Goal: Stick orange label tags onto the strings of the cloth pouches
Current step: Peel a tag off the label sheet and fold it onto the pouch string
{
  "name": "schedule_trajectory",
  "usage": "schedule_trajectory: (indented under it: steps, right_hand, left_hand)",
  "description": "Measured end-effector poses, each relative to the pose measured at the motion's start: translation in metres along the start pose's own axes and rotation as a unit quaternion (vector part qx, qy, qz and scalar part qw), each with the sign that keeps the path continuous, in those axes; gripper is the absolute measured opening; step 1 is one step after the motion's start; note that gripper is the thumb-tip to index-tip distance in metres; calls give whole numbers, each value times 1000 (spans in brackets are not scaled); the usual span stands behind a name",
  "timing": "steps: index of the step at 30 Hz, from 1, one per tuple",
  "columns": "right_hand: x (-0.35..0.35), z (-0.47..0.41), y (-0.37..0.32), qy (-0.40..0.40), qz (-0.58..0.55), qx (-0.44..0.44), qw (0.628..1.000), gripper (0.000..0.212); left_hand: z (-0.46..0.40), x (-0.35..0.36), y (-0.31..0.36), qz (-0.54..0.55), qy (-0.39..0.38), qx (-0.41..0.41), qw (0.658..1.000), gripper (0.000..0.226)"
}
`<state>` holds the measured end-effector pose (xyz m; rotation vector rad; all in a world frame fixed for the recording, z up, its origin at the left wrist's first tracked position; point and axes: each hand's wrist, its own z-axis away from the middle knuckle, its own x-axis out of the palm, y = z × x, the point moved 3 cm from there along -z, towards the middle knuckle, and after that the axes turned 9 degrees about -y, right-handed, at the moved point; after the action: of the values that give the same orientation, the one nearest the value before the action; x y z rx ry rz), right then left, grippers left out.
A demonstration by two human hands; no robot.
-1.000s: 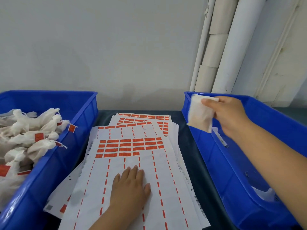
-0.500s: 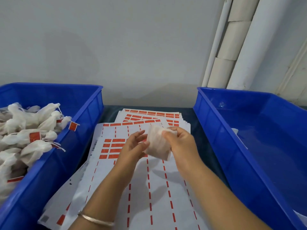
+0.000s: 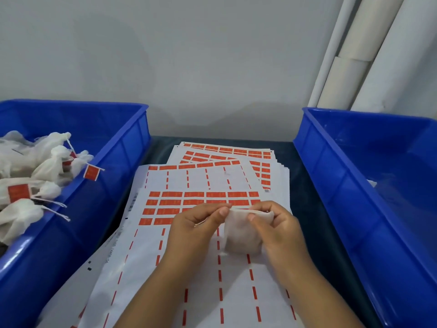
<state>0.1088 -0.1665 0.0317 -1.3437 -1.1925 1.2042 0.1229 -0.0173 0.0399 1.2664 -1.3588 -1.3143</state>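
Note:
A white cloth pouch (image 3: 240, 235) hangs between my two hands over the label sheets. My right hand (image 3: 276, 228) grips its upper right edge, thumb on the front. My left hand (image 3: 196, 227) pinches the pouch's top left corner, where the string seems to be. The top label sheet (image 3: 189, 268) has rows of orange label tags (image 3: 201, 202) just beyond my hands; lower rows are peeled off. More sheets (image 3: 227, 155) lie stacked behind.
A blue bin (image 3: 113, 162) on the left holds several white pouches (image 3: 30, 171) with orange tags on their strings. A blue bin (image 3: 369, 185) on the right shows little inside. White pipes (image 3: 369, 55) stand against the wall behind it.
My right hand carried the pouch from over the right bin to the middle. My left hand lifted off the sheet and took hold of the pouch's top corner.

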Motion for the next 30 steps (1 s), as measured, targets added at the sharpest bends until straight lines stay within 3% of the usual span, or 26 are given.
schedule_trajectory:
  steps: [3,7,12,16,20,22,25,30]
  right_hand:
    - [0,1,3,3,21,24,999,24]
    - [1,3,6,-27,26,65,997,20]
    - [6,5,3,-79,40,82,993,29]
    - [12,7,-6,-111,50,44,992,33]
    - [13,6,-8,-91,70,29,993,25]
    - [12,6,-4,-66,16,56,996,27]
    - [10,6,3,-67,-101,111,986,51]
    - [12,7,3,-113,-88,139,980,48]
  left_hand:
    - [-2,-1,-3,-138,-5,43,990,17]
    - [-1,2,-6,-317,-23,82,945,20]
    - [3,7,-7,-349,-3,86,933,23]
    - [2,8,-6,-334,4,85,939,3]
    - [2,8,-7,-341,13,95,935,15]
    - [2,8,-7,-349,22,95,932,18]
    - [1,6,-7,-355,47,92,929,9]
    - [1,-1,-6,-348,100,87,928,14]
